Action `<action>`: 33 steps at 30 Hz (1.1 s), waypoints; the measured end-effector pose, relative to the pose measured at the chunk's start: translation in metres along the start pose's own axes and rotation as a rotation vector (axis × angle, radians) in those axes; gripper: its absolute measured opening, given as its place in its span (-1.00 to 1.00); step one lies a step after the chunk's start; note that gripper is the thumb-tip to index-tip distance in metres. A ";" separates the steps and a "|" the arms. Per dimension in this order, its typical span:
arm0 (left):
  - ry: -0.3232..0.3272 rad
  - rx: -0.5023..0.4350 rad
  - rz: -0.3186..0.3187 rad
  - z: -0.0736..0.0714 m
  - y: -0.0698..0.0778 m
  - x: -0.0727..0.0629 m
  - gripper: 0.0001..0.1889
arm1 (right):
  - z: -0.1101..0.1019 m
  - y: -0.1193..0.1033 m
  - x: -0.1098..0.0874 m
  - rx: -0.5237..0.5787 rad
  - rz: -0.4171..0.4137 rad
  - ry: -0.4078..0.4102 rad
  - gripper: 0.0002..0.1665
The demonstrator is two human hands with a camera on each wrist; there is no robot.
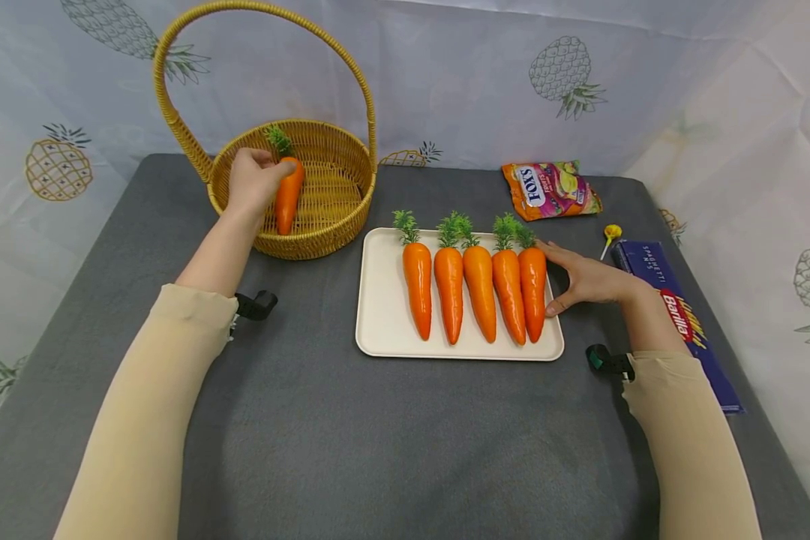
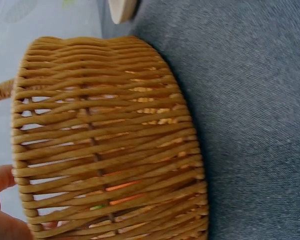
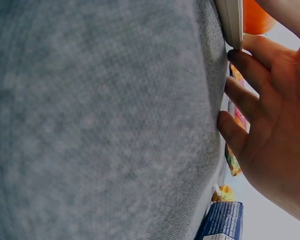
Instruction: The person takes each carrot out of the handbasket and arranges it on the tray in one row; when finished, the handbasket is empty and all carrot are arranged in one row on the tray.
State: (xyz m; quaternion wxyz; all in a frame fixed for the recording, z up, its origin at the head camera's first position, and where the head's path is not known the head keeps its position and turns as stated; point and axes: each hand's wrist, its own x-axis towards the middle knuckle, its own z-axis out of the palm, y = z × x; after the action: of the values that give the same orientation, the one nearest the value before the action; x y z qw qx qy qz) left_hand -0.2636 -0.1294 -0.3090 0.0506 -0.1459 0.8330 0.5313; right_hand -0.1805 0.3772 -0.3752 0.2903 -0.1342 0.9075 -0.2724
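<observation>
In the head view my left hand (image 1: 256, 180) reaches over the rim of a woven basket (image 1: 340, 225) with a tall handle. Its thumb and fingers pinch the top of an orange carrot (image 1: 287, 199) with green leaves, which lies inside against the basket's left part. Through the weave in the left wrist view, bits of orange carrot (image 2: 122, 192) show. Several more carrots (image 1: 463, 292) lie side by side on a cream tray (image 1: 385, 345). My right hand (image 1: 587, 277) is at the tray's right edge, fingers extended and thumb apart, beside the rightmost carrot (image 1: 532, 292).
Behind the tray lies an orange FOX'S candy bag (image 1: 553, 191). A yellow lollipop (image 1: 610, 234) and a blue Barilla spaghetti box (image 1: 682, 322) lie to the right. A grey cloth covers the table (image 1: 405, 442); pineapple-print fabric (image 1: 459, 82) hangs behind.
</observation>
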 end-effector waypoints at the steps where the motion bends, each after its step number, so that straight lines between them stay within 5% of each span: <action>1: 0.003 0.008 -0.004 0.000 -0.001 0.001 -0.33 | 0.000 0.000 0.000 -0.002 -0.001 0.000 0.44; 33: -0.098 0.106 -0.140 0.009 -0.015 0.024 -0.23 | 0.000 0.002 0.001 -0.006 -0.007 0.000 0.42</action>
State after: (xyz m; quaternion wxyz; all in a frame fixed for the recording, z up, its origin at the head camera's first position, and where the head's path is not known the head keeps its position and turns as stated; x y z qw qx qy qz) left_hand -0.2823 -0.1321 -0.3315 0.1358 -0.1748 0.8442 0.4881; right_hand -0.1816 0.3786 -0.3768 0.2889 -0.1382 0.9079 -0.2704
